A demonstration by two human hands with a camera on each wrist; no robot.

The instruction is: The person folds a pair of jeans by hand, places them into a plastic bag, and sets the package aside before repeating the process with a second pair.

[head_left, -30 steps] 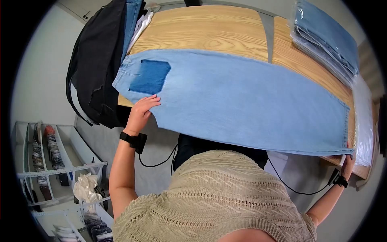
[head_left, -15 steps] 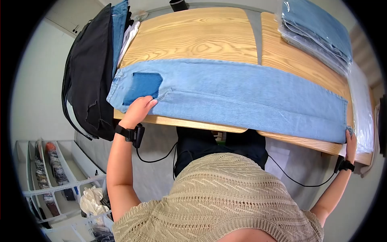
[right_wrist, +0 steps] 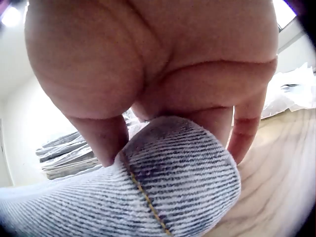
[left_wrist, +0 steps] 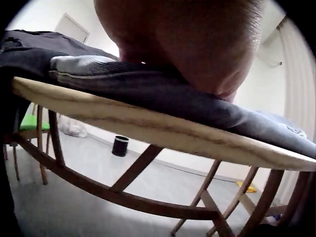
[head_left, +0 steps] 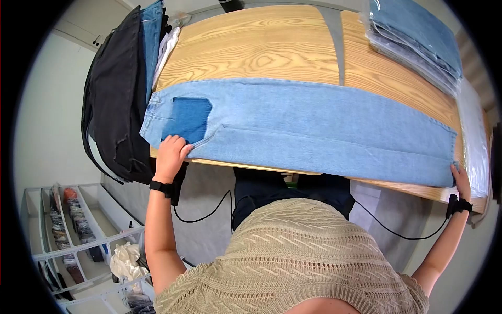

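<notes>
Left hand nearer waistband | grip unclear | right hand pinches jeans hem

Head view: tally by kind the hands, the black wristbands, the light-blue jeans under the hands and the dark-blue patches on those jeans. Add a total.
Hands: 2, the left hand and the right hand
Black wristbands: 2, the left wristband and the right wristband
Light-blue jeans: 1
Dark-blue patch: 1
Total: 6
</notes>
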